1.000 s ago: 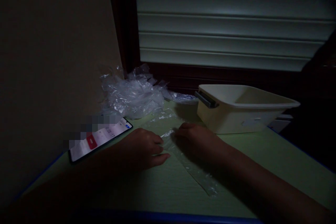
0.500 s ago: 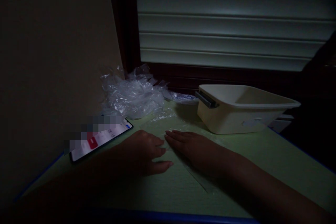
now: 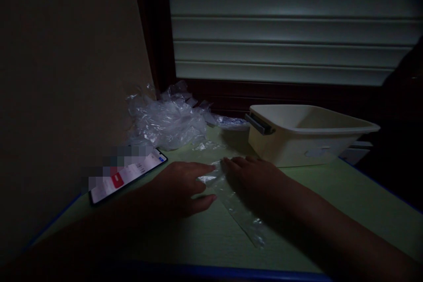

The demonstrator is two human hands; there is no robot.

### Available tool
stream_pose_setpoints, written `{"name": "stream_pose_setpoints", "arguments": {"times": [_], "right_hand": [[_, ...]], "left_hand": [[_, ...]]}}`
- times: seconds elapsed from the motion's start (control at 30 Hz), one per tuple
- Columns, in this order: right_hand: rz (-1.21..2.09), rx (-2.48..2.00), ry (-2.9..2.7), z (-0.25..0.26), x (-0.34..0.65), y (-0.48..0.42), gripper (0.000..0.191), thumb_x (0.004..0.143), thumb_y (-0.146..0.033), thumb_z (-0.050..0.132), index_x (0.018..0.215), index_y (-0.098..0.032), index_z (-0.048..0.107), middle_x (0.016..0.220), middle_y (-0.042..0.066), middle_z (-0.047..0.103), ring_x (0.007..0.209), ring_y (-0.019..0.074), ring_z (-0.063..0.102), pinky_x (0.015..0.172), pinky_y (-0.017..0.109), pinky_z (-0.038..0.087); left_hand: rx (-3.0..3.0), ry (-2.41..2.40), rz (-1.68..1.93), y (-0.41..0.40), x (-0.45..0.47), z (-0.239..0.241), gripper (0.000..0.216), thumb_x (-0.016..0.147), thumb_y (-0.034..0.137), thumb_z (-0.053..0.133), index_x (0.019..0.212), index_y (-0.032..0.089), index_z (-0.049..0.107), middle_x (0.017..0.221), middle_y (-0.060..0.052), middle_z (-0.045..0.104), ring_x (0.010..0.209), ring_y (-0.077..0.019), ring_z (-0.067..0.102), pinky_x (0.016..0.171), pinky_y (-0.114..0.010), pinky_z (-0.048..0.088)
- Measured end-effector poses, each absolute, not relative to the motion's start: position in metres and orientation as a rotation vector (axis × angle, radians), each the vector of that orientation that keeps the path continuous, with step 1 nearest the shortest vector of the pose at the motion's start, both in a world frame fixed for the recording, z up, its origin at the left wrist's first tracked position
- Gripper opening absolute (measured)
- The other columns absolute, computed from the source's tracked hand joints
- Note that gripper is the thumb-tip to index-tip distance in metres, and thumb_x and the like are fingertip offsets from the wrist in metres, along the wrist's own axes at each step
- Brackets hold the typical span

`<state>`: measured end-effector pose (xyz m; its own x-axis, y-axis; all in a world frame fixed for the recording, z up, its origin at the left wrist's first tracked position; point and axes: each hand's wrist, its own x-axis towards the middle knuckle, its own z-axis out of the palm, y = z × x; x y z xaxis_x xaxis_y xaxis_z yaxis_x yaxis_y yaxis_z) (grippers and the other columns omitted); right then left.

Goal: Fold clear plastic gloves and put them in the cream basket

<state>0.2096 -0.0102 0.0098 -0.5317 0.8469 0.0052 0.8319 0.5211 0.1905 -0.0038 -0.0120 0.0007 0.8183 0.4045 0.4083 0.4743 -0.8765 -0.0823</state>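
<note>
Here, plastic film (image 3: 243, 217) lies under the right grip (image 3: 254, 177)—can't tell if closed—beside the spread left grip (image 3: 183, 186).

The bare left hand (image 3: 180, 189) has a smooth, rounded back and a thumb (image 3: 203, 204) with a round tip. The bare right hand (image 3: 254, 180) has slim fingers (image 3: 236, 164). The long left forearm (image 3: 109, 216) and the long right forearm (image 3: 330, 224) are bare too, but the left one is very dark

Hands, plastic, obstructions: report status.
Right hand over plastic. Left hand at its far end, fingers parted. Box beyond right hand, phone at left; neither covers it.
</note>
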Motion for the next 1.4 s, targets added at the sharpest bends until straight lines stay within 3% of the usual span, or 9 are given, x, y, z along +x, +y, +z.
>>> {"name": "stream_pose_setpoints", "arguments": {"times": [0.1, 0.27, 0.47, 0.6, 0.73, 0.87, 1.1, 1.23, 1.4], "right_hand": [[0.281, 1.429, 2.674, 0.015, 0.204, -0.012, 0.045, 0.081, -0.007, 0.043, 0.125, -0.014, 0.047, 0.107, 0.017, 0.062, 0.088, 0.0291, 0.061, 0.067, 0.038, 0.049], [0.291, 1.484, 2.808, 0.025, 0.203, -0.015, 0.026, 0.078, -0.005, 0.047, 0.096, -0.014, 0.062, 0.092, 0.013, 0.061, 0.082, 0.0245, 0.058, 0.063, 0.032, 0.045], [-0.742, 1.117, 3.128, 0.027, 0.199, -0.025, 0.008, 0.077, -0.015, 0.062, 0.085, -0.016, 0.062, 0.084, 0.002, 0.059, 0.074, 0.0126, 0.056, 0.066, 0.022, 0.042], [-1.03, 1.005, 3.02, 0.02, 0.197, -0.025, 0.014, 0.069, -0.021, 0.073, 0.076, -0.015, 0.062, 0.076, -0.002, 0.057, 0.067, 0.0104, 0.054, 0.06, 0.019, 0.04], [-1.112, 0.958, 2.965, 0.017, 0.196, -0.024, 0.004, 0.074, -0.013, 0.064, 0.072, -0.014, 0.061, 0.073, -0.001, 0.056, 0.067, 0.0101, 0.053, 0.06, 0.019, 0.039], [-1.248, 1.034, 2.96, 0.017, 0.195, -0.025, 0.007, 0.077, -0.009, 0.053, 0.077, -0.014, 0.058, 0.075, 0.0, 0.056, 0.066, 0.0104, 0.051, 0.06, 0.021, 0.038], [-1.809, 1.248, 2.776, 0.013, 0.195, -0.016, 0.011, 0.079, -0.02, 0.051, 0.07, -0.016, 0.047, 0.063, -0.004, 0.043, 0.056, 0.0087, 0.037, 0.054, 0.022, 0.032], [-2.128, 1.257, 2.636, 0.012, 0.197, -0.01, 0.013, 0.077, -0.024, 0.054, 0.071, -0.016, 0.046, 0.063, -0.004, 0.043, 0.054, 0.0079, 0.038, 0.053, 0.023, 0.03], [-2.232, 1.283, 2.567, 0.009, 0.198, -0.007, 0.025, 0.076, -0.038, 0.059, 0.076, -0.016, 0.048, 0.064, -0.003, 0.049, 0.054, 0.0079, 0.041, 0.052, 0.022, 0.031]], "left_hand": [[-2.706, -0.61, -0.667, -0.01, -0.003, 0.005, 0.036, 0.085, 0.029, 0.049, 0.055, 0.014, 0.063, 0.105, -0.013, 0.064, 0.091, -0.0216, 0.061, 0.074, -0.032, 0.049], [-2.755, -0.643, -0.633, -0.009, -0.003, 0.009, 0.029, 0.082, 0.022, 0.047, 0.059, 0.014, 0.062, 0.077, -0.007, 0.064, 0.067, -0.0163, 0.058, 0.056, -0.026, 0.045], [-3.033, -0.708, -0.443, -0.011, -0.005, 0.011, 0.018, 0.072, 0.013, 0.048, 0.074, 0.013, 0.066, 0.073, -0.007, 0.063, 0.068, -0.0166, 0.056, 0.061, -0.026, 0.045], [-3.07, -0.742, -0.394, -0.012, -0.006, 0.014, 0.02, 0.068, 0.012, 0.047, 0.075, 0.014, 0.065, 0.074, -0.007, 0.062, 0.071, -0.0173, 0.055, 0.064, -0.026, 0.045], [-3.06, -0.771, -0.373, -0.014, -0.004, 0.015, 0.021, 0.064, 0.009, 0.047, 0.074, 0.013, 0.064, 0.074, -0.006, 0.061, 0.07, -0.0175, 0.054, 0.061, -0.026, 0.044], [-3.062, -0.764, -0.364, -0.014, -0.003, 0.016, 0.022, 0.061, 0.008, 0.049, 0.078, 0.015, 0.062, 0.076, -0.005, 0.059, 0.073, -0.0179, 0.052, 0.064, -0.027, 0.044], [-3.036, -0.711, -0.431, -0.011, -0.003, 0.011, 0.011, 0.067, 0.019, 0.063, 0.077, 0.014, 0.062, 0.078, -0.005, 0.057, 0.076, -0.018, 0.051, 0.072, -0.03, 0.042], [-3.013, -0.701, -0.486, -0.006, -0.003, 0.007, 0.006, 0.074, 0.02, 0.062, 0.075, 0.014, 0.062, 0.075, -0.003, 0.057, 0.073, -0.016, 0.051, 0.069, -0.028, 0.04], [-3.118, -0.709, -0.603, -0.002, -0.002, 0.004, 0.007, 0.079, 0.015, 0.059, 0.074, 0.015, 0.063, 0.071, -0.001, 0.057, 0.069, -0.0127, 0.051, 0.065, -0.023, 0.039]]}}
